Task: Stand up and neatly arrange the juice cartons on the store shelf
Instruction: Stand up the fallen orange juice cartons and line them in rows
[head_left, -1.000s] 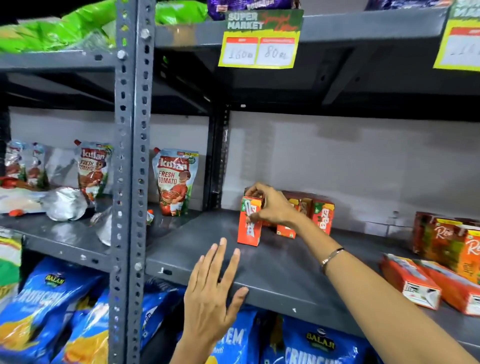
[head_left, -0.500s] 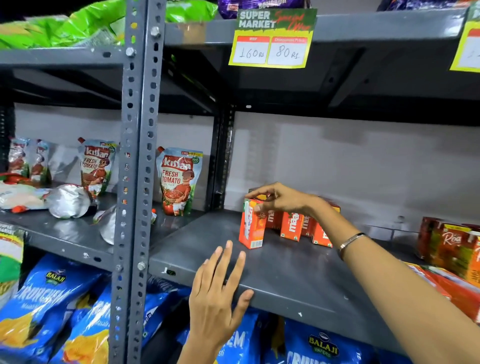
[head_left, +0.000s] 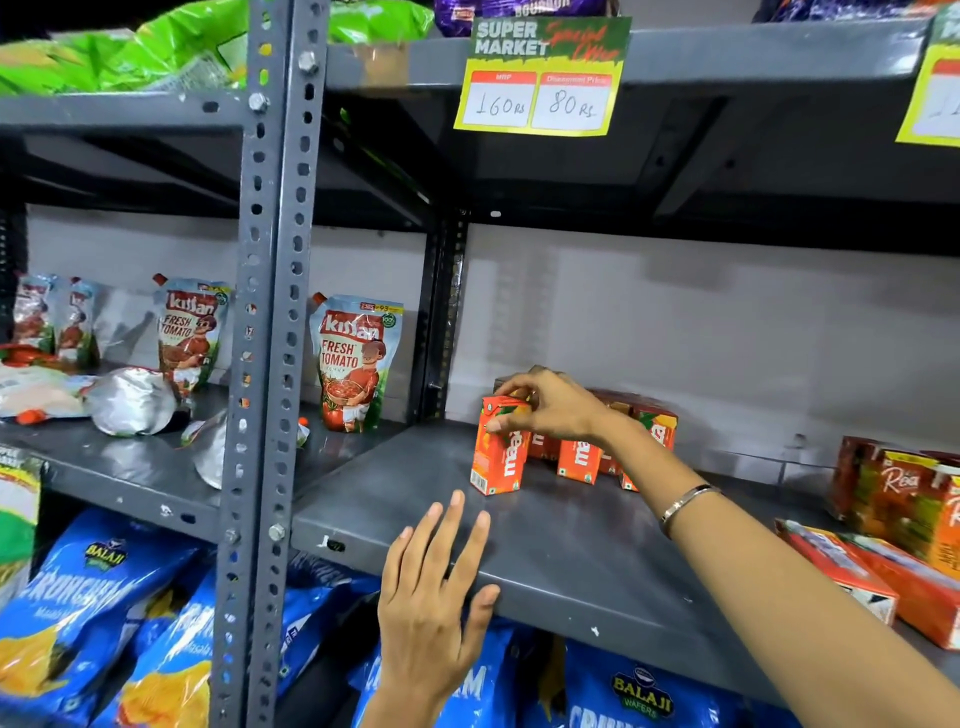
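A small orange juice carton stands upright on the grey metal shelf. My right hand pinches its top. Right behind it stand a few more upright orange cartons, partly hidden by my wrist. My left hand rests flat on the shelf's front edge, fingers spread, holding nothing. At the right, two orange-red cartons lie flat, and a group of taller cartons stands behind them.
A grey perforated upright post splits the shelving. Tomato sauce pouches and foil packs sit on the left shelf. Blue chip bags fill the shelf below. A price tag hangs from the shelf above.
My right hand has turned the held carton so its printed front faces out and set it closer to the standing group. The view has shifted slightly right and up.
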